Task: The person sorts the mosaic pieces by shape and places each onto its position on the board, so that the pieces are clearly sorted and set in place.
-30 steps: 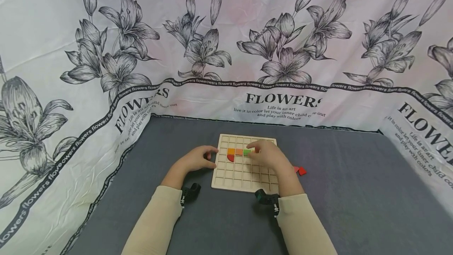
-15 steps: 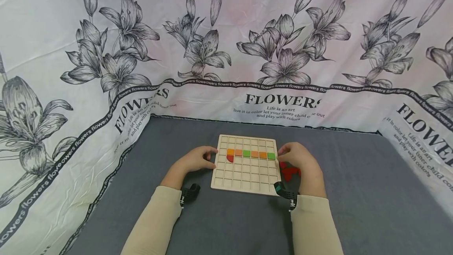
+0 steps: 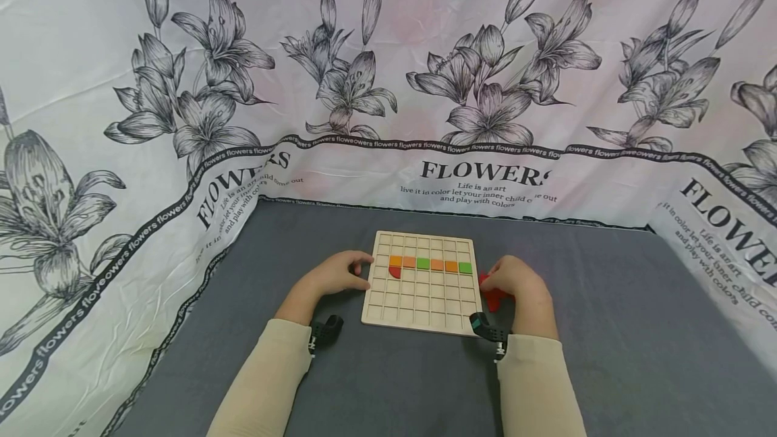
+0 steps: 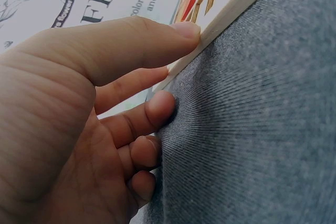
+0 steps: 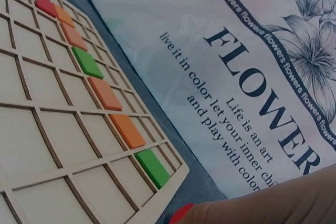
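Observation:
A wooden grid board [image 3: 421,302] lies on the dark cloth. Across it runs a row of orange and green square tiles, ending at the right in a green tile [image 3: 465,268]. Below the leftmost orange tile [image 3: 396,260] sits a rounded red piece [image 3: 395,272]. My left hand [image 3: 334,273] touches the board's left edge with thumb and forefinger, its other fingers loosely bent. Beyond the right edge, my right hand [image 3: 517,280] has its fingertips at loose red pieces [image 3: 493,301], partly covering them. Red [image 5: 181,213] shows at the thumb tip in the right wrist view; I cannot tell whether it is pinched.
Grey cloth [image 3: 388,383] covers the table. A white flower-printed sheet [image 3: 364,174] rises behind and on both sides. Each wrist wears a black camera mount [image 3: 488,330], the right one overlapping the board's near right corner in the head view.
My right hand has moved right from over the board, uncovering the right end of the tile row, then down to the red pieces. The left hand has stayed at the board's left edge.

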`<state>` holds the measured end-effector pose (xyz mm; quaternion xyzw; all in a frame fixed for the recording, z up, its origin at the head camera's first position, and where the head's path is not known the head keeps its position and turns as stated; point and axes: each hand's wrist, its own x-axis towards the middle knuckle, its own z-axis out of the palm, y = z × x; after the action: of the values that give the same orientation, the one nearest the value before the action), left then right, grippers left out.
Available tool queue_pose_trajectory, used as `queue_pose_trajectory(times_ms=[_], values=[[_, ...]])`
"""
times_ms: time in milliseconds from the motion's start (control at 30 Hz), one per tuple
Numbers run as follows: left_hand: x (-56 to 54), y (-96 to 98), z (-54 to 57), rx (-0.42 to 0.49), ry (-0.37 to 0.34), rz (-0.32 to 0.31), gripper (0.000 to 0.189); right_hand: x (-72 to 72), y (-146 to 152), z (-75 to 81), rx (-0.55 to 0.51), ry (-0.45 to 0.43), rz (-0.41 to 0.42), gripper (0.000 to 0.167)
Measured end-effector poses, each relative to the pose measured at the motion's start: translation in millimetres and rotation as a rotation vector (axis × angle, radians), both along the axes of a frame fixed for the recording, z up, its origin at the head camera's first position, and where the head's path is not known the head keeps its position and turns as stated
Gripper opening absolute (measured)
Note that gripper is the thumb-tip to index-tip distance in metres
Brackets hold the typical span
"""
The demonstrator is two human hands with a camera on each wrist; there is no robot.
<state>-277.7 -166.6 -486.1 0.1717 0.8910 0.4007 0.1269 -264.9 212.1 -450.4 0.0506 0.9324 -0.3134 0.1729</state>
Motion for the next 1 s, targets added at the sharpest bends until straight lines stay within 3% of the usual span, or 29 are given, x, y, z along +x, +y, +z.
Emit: queue_pose_trajectory(times_ms=[400,633,1000], values=[[-0.5,-0.4,-2.0,-0.004,0.0,0.002,0.057,-4.9,7,-4.7,-0.006,0.051,-0.015,0.023],[-0.6,0.4,-1.5,-0.013,0.001,0.005,0.056,-5.0,6,6.8,0.042,0.214,-0.014,0.033],[0.8,1.1,1.8,-0.021,0.007,0.011,0.057,-7.3,-23,26.1,-0.088,0.36,0.015,0.032]])
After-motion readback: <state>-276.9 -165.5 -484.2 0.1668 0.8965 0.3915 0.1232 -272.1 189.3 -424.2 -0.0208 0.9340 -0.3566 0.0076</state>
